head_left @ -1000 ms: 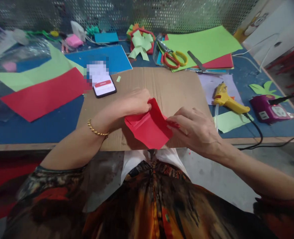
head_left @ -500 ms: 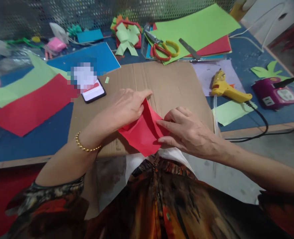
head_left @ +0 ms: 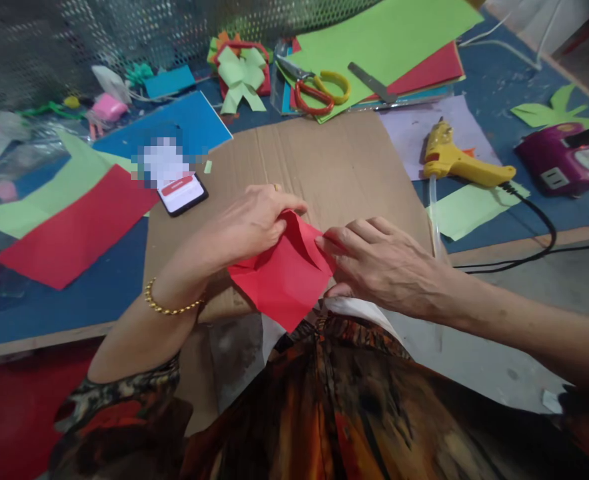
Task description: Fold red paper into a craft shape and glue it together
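Note:
A folded sheet of red paper (head_left: 289,283) is held between both hands, above the near edge of a brown cardboard sheet (head_left: 334,160). Its creases stand partly raised, and one corner points down toward my lap. My left hand (head_left: 254,220) pinches the upper left part of the paper, the thumb pressed near the upper fold. On the other side my right hand (head_left: 369,257) grips the right corner between thumb and fingers. Part of the paper's left side is hidden behind my left hand.
Left of the cardboard lie a phone (head_left: 182,193) and a red paper strip (head_left: 79,227). Behind are scissors (head_left: 319,93), a metal blade (head_left: 372,81) and green sheets (head_left: 399,40). To the right, a yellow glue gun (head_left: 459,160) with its cord sits near a purple power socket (head_left: 564,160).
The red paper has opened out flatter toward me, its lower corner now lower. My right hand has shifted its hold along the right edge. The camera view has turned slightly.

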### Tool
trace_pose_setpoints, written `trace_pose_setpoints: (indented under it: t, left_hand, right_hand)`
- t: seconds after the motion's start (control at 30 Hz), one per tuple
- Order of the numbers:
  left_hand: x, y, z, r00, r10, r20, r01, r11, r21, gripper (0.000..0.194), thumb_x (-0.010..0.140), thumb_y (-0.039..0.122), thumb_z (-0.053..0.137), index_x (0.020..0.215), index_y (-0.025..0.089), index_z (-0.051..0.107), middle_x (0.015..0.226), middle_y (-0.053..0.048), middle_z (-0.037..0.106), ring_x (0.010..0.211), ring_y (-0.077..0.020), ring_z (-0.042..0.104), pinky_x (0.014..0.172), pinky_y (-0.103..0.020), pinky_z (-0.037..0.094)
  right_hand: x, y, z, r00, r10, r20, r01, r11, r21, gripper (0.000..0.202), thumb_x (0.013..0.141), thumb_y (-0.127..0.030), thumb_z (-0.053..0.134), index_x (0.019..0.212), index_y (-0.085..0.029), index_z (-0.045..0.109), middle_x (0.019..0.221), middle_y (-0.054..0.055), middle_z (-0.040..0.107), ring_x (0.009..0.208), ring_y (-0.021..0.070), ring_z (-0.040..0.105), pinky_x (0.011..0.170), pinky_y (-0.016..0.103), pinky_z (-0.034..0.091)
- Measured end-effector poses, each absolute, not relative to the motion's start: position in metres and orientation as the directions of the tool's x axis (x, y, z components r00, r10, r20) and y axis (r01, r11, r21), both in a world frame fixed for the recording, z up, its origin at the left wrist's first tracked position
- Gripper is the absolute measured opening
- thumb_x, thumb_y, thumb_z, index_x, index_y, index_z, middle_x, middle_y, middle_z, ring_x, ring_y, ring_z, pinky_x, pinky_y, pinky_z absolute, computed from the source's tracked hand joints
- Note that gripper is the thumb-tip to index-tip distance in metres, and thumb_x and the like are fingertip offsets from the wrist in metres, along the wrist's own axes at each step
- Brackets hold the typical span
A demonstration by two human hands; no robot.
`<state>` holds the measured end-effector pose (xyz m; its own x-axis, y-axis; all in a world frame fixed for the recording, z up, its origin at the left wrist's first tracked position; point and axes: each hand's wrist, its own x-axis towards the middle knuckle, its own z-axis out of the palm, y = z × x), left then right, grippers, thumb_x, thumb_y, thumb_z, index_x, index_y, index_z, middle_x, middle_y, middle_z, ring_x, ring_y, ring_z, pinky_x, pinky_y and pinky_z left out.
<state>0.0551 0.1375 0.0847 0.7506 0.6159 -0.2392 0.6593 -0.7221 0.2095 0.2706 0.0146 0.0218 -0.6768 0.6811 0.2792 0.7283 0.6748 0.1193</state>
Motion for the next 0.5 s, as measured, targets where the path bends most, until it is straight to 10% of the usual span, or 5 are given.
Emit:
trace_pose_setpoints:
  t: [0.5]
  left_hand:
    - [0.044,0.154,0.110,0.740,0.522,-0.425,0.645,-0.730,0.228,0.076,0.093,0.047,0.058,0.165,0.027,0.046,0.144,-0.009,0.065,0.124,-0.0266,0.065,0.104,-0.035,0.050]
  right_hand:
    - [0.266,0.020,0.022,-0.678,0.673,0.296,0.730,0.663,0.166,0.055,0.105,-0.065,0.054,0.109,-0.015,0.076,0.101,0.012,0.066,0.090,0.0263,0.047,0.077,0.039,0.032]
